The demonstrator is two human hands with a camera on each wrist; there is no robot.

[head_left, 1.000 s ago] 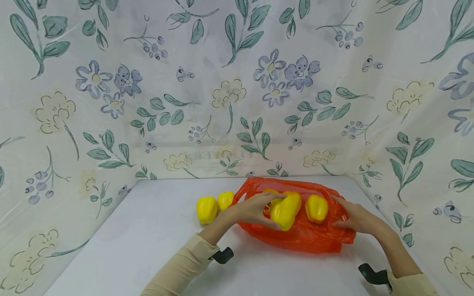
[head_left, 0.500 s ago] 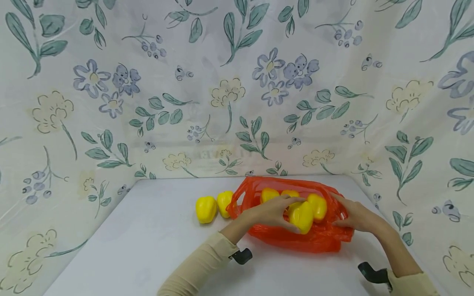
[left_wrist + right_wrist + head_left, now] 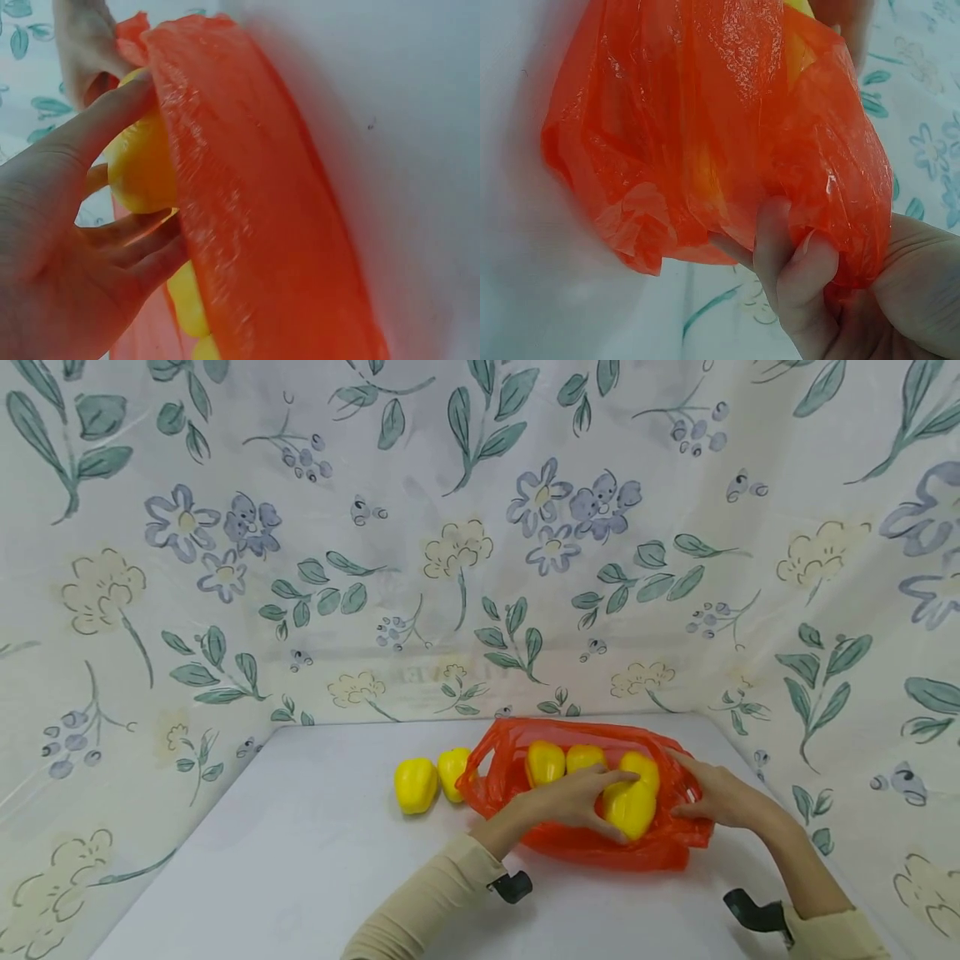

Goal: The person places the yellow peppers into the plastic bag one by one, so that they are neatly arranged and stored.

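Observation:
A red plastic bag [image 3: 577,850] lies on its side at the right of the table, its mouth facing up. Inside it, the left hand [image 3: 573,799] has thumb and fingers round a yellow pepper [image 3: 630,812], which sits against another yellow pepper [image 3: 640,767]. Two more, a yellow pepper [image 3: 545,763] and its neighbour [image 3: 586,757], lie in the bag farther left. The right hand [image 3: 723,797] grips the bag's right edge; in the right wrist view its fingers [image 3: 810,262] curl on the red film. In the left wrist view the bag wall partly hides the held pepper [image 3: 142,165].
Two yellow peppers stand outside the bag on its left, one [image 3: 416,786] and another [image 3: 453,774] close to the bag's handle. The white table [image 3: 300,827] ends at a floral-patterned curtain [image 3: 405,635] behind and at the sides.
The left hand has moved right, deeper over the bag, carrying its pepper up against the one at the right. Two peppers at the bag's left have come into clearer view. The right hand keeps its grip.

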